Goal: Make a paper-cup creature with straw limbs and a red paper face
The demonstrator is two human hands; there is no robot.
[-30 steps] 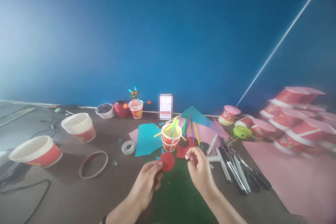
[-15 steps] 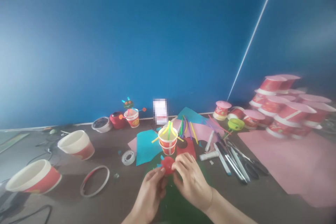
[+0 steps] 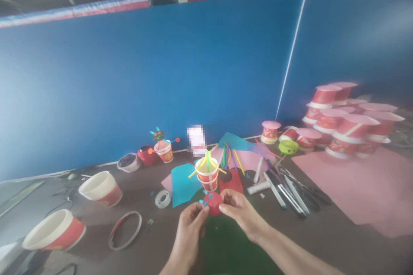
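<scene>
Between my two hands is a round red paper disc (image 3: 214, 204) with small blue paper pieces on its left part. My left hand (image 3: 192, 222) pinches its left edge between thumb and fingers. On the opposite edge, the thumb and fingers of my right hand (image 3: 240, 211) close on the disc. Just beyond it stands a red and white paper cup (image 3: 207, 179), with yellow and green strips rising from it and yellow pieces sticking out at both sides. Under my hands lies a dark green sheet (image 3: 226, 245).
Blue paper (image 3: 183, 184) and a tape roll (image 3: 163, 199) lie left of the cup. Pens and a utility knife (image 3: 280, 193), plus scissors (image 3: 309, 195), lie to the right. Stacked cups (image 3: 348, 124) stand at the back right; a finished-looking cup figure (image 3: 164, 151) stands at the back left.
The red disc has turned so its blue pieces face me more fully. My right hand has shifted from over the disc to its right edge. The camera view has tilted.
</scene>
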